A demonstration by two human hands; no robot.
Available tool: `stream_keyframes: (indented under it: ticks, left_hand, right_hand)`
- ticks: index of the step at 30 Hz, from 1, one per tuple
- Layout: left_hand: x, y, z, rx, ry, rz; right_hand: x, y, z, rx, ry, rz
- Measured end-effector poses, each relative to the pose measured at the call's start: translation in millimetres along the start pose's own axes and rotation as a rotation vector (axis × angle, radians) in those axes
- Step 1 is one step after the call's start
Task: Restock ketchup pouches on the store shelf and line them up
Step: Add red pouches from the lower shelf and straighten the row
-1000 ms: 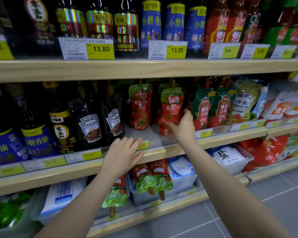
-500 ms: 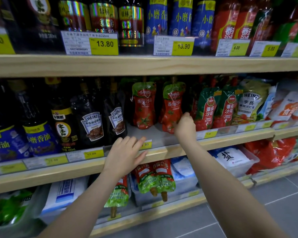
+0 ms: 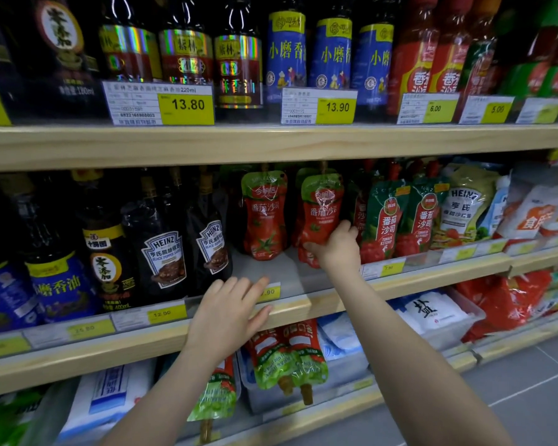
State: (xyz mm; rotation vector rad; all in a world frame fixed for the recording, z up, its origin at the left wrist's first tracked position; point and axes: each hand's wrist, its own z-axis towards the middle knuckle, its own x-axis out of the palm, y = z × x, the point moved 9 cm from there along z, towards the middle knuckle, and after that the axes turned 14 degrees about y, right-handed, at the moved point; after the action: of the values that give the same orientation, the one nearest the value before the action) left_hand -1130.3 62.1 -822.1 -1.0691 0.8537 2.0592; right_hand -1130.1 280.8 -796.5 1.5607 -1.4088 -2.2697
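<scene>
Two red ketchup pouches with green tops stand upright on the middle shelf (image 3: 303, 305). My right hand (image 3: 337, 247) grips the lower part of the right pouch (image 3: 321, 210), thumb under it and fingers at its right side. The left pouch (image 3: 264, 217) stands free beside it. My left hand (image 3: 231, 312) lies flat with fingers apart on the shelf's front edge, over a yellow price tag, holding nothing. More ketchup pouches (image 3: 287, 355) hang upside down in a bin on the lower shelf.
Dark Heinz sauce bottles (image 3: 165, 239) stand left of the pouches. Green-and-red tomato sauce pouches (image 3: 387, 220) and a Heinz dressing pouch (image 3: 464, 204) stand to the right. Bottles fill the top shelf. Salt bags (image 3: 429, 312) lie below. Grey floor tiles show at lower right.
My right hand has shifted from the pouch's side to closing around its lower part, and the pouch now stands more upright. My left hand stays on the shelf edge.
</scene>
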Motion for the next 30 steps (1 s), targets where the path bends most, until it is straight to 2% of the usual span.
stream_keyframes:
  ticks: [9,16,20,23,26,30]
  left_hand:
    - [-2,0,-1,0.005,-0.009,-0.017]
    - [-1,-1,0,0.012,-0.024,-0.002]
    - [-4,0,0,0.008,-0.002,-0.011]
    - [-4,1,-2,-0.013,0.056,-0.038]
    - [-4,1,-12,-0.070,0.078,-0.088]
    - [-3,-9,-32,-0.074,0.052,-0.213]
  right_hand:
    - [1,-1,1,0.031,-0.073,-0.016]
    - [0,-2,-1,0.032,-0.007,0.005]
    - [-11,6,-28,-0.139,-0.014,-0.009]
    - [-7,4,-65,-0.326,0.044,-0.039]
    - [10,-7,-100,-0.512,0.103,-0.232]
    - [25,-24,-107,-0.539,0.153,-0.427]
